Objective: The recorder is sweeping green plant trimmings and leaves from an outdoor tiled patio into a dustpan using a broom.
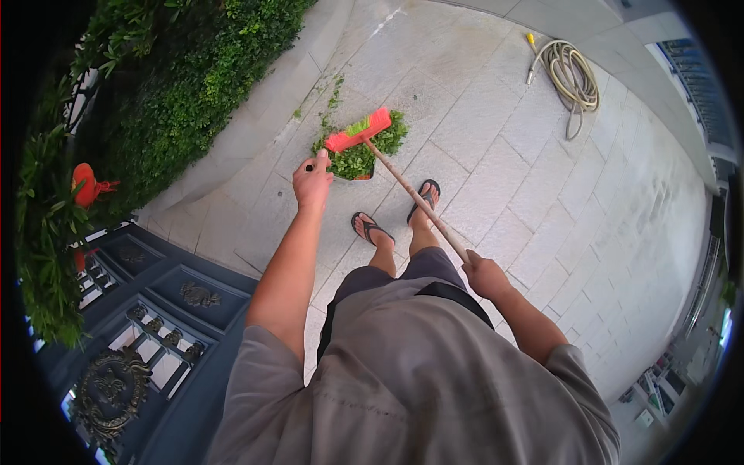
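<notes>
My right hand (487, 275) grips the end of a long wooden broom handle (415, 189). The broom head (358, 132), with red and green bristles, is at the handle's far end, over a heap of cut green leaves (351, 161). My left hand (312, 181) is closed around an upright tube, whose dark hollow end faces up. Below that hand, the leaves fill what looks like a dustpan (365, 177); only part of its rim shows, and the join to the tube is hidden. More leaf clippings (335, 93) are scattered on the paving beyond.
A clipped hedge (232, 75) grows behind a low stone kerb (256, 119) on the left. A dark ornamented metal gate (180, 285) stands at lower left. A coiled hose (567, 75) lies on the stone paving (558, 192) at upper right. My feet in flip-flops (369, 226) are close to the leaves.
</notes>
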{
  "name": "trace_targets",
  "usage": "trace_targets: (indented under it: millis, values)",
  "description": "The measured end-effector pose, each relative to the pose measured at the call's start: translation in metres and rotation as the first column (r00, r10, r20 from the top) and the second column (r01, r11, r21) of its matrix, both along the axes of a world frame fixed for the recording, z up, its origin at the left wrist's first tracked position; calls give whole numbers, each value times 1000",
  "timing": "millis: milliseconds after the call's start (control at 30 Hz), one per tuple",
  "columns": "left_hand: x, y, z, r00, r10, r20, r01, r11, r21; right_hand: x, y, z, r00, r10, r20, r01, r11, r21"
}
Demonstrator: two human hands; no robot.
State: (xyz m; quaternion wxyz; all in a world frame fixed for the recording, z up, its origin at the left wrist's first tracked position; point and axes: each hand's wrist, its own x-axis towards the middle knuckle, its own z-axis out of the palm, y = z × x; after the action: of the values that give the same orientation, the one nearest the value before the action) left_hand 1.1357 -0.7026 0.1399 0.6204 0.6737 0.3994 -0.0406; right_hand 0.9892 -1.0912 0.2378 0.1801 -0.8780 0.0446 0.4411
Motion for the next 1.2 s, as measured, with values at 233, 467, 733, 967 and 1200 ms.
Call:
trace_targets:
  millis: [233,467,733,967,1200]
  values:
    - [-33,6,-7,973,-191,-133,205,973,105,14,6,40,970,-230,71,223,970,101]
    - [-47,15,-8,963,-240,-123,258,954,150,54,39,47,724,-609,-324,680,709,186]
    - [-47,21,3,963,-219,-155,235,967,94,65,88,55,253,-623,-740,967,148,206]
    - [-65,15,-11,997,-45,-58,50,995,91,57,91,75,348,-558,-753,932,288,218]
    - [-75,3,-9,998,63,-28,-59,991,118,63,86,86,913,-279,-297,360,895,264]
